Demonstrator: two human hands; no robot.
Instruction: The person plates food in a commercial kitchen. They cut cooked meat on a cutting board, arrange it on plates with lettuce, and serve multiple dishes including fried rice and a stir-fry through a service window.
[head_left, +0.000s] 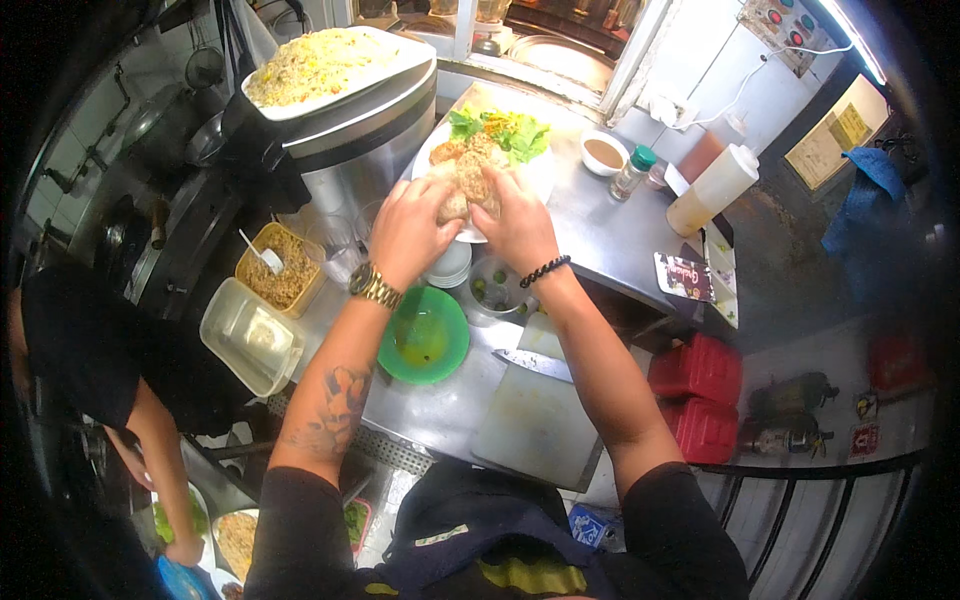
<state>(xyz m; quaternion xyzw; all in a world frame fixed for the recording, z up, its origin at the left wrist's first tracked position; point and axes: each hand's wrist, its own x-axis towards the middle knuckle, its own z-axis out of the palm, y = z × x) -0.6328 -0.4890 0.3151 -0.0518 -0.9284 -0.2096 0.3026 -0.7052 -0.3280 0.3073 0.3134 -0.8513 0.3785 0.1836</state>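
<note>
Over a white oval plate (541, 185) at the top of the metal counter, my left hand (414, 229) and my right hand (519, 221) hold pale wrapped food (454, 206) from both sides. Light brown crumbs (472, 174) cover its middle, and my fingers hide part of it. Green lettuce (529, 140) and yellow shreds lie on the plate's far side. Below my wrists are a green bowl (455, 358) with a yellowish liquid, a stack of small white dishes (450, 271) and a clear tub (487, 289) with small green fruits.
A knife (536, 363) rests across a cutting board (529, 427). Left stand a tub of brown crumbs (289, 262) with a spoon and fried rice (322, 67) on a platter. A sauce bowl (604, 153) and squeeze bottle (712, 191) are right. Another person's arm (166, 465) reaches over plates, lower left.
</note>
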